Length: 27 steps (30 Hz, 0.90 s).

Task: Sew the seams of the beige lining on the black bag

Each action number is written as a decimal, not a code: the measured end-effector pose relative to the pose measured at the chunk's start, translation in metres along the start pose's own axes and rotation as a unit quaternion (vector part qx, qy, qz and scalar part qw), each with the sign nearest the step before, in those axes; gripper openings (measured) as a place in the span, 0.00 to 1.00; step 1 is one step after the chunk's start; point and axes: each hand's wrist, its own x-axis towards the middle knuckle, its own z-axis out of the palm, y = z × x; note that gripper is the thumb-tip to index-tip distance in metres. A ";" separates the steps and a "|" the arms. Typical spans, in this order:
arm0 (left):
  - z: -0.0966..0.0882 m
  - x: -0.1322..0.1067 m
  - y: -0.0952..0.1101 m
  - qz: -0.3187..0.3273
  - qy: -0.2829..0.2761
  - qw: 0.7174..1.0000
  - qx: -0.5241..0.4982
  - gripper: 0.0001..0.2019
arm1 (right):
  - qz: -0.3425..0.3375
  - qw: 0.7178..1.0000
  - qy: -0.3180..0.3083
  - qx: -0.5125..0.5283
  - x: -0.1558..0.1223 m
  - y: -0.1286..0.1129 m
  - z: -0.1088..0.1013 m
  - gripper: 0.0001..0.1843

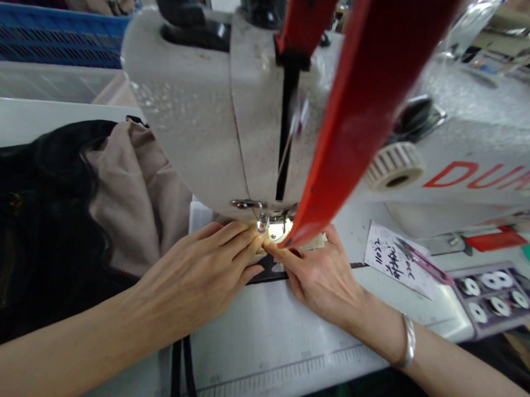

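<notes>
Black strap (pixel 267 275) under left hand (pixel 198 263), right hand (pixel 315 279)

Sewing workshop
Industrial sewing machine (pixel 192 108) just ahead of the left hand (pixel 198 264), heaped fabric (pixel 130 197) beside it, blue plastic crate (pixel 55 38) beyond.

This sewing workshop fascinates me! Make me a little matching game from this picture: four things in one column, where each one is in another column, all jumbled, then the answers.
Things:
1. Silver bangle
2. Handwritten paper note
3. Blue crate
4. Black and beige cloth

Places:
A. Behind the sewing machine, upper left
B. Beside the left hand
C. Around the wrist of the right hand
D. On the white table, right of the right hand

Right pairs: 1-C, 2-D, 3-A, 4-B.
</notes>
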 end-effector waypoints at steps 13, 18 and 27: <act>-0.001 0.011 -0.014 0.010 0.012 1.000 -0.011 0.13 | 0.024 0.998 -0.038 -0.035 0.008 -0.001 -0.002 0.09; 0.004 0.010 -0.020 0.008 -0.001 1.000 -0.029 0.12 | 0.028 0.998 -0.034 -0.033 0.010 -0.001 -0.002 0.09; 0.003 0.015 -0.022 0.009 -0.009 1.000 -0.016 0.09 | 0.041 0.998 -0.023 -0.032 0.011 -0.001 0.002 0.11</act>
